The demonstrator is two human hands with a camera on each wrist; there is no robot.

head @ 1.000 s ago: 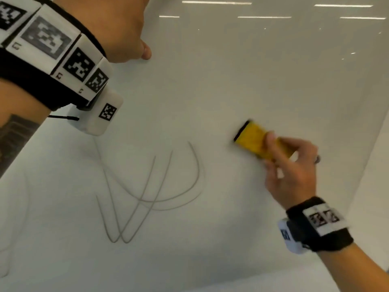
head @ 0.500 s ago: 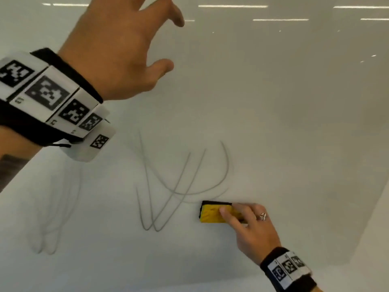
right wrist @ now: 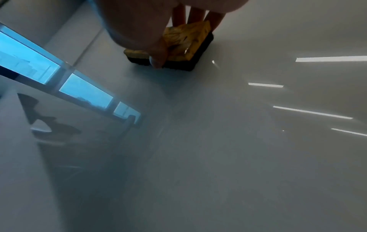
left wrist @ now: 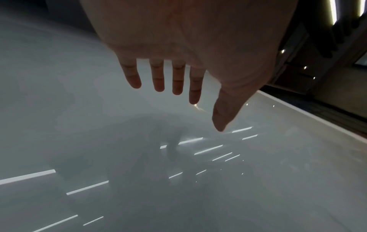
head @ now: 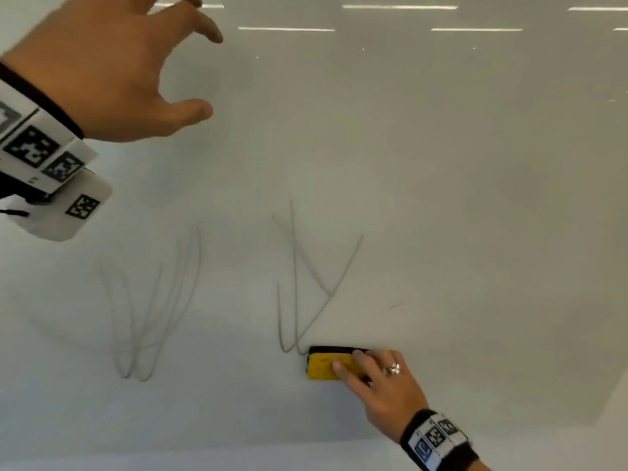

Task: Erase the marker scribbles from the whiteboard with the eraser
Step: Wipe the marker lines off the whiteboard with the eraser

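A glossy whiteboard [head: 441, 198] fills the head view. Grey marker scribbles [head: 306, 294] run down its middle, ending just left of a yellow eraser [head: 323, 367] with a black felt underside. My right hand [head: 377, 385] grips the eraser and presses it flat on the board; the right wrist view shows thumb and fingers pinching the eraser [right wrist: 184, 45]. A fainter set of looping lines [head: 153, 311], maybe a reflection, lies further left. My left hand [head: 119, 69] hovers at the upper left with fingers spread, holding nothing; in the left wrist view its fingers [left wrist: 158, 76] hang straight above the board.
Ceiling lights reflect as bright strips [head: 397, 7] along the board's top. The board's lower edge [head: 306, 450] runs across the bottom of the head view. In the left wrist view a board edge [left wrist: 317, 116] meets a dark area at the right.
My right hand has swept the eraser down from the right of the scribbles to their lower end; the curved arcs on the right side are gone. My left hand opened.
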